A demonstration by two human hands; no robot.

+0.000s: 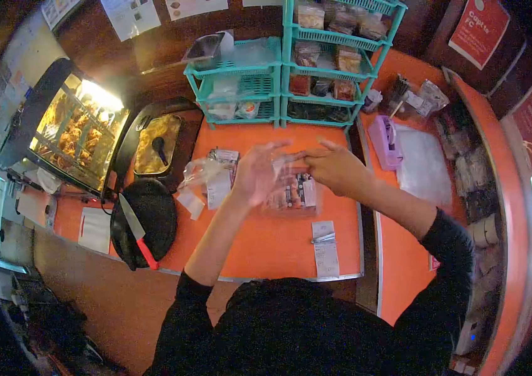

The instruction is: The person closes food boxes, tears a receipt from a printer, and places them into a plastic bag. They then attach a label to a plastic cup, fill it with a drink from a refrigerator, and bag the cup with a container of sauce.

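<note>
Black shirt (303,332), forearms (217,238) angled inward, left hand (257,174) and right hand (339,169) close together by clear packaging (292,208), both grips unclear

Using the tall teal rack (327,71) as reference; bagged goods on its shelves. Directly in front of it: left hand (255,174) and right hand (339,172) over the orange desk (266,250), fingers close together, motion-blurred. Below them, a clear bag (294,197) with black-and-white packs showing through. Can't tell whether either hand grips plastic. Receipt (325,254) flat on desk, farther out from the rack. Left of rack: tray (152,173) of yellow food with black spoon (159,149); farther left, lit warmer (41,114) holding browned food. Left-front of rack: red-handled knife (137,227) across round black plate (162,213). Right of rack: purple box (377,147), plastic sheets (425,163) beside it.
</note>
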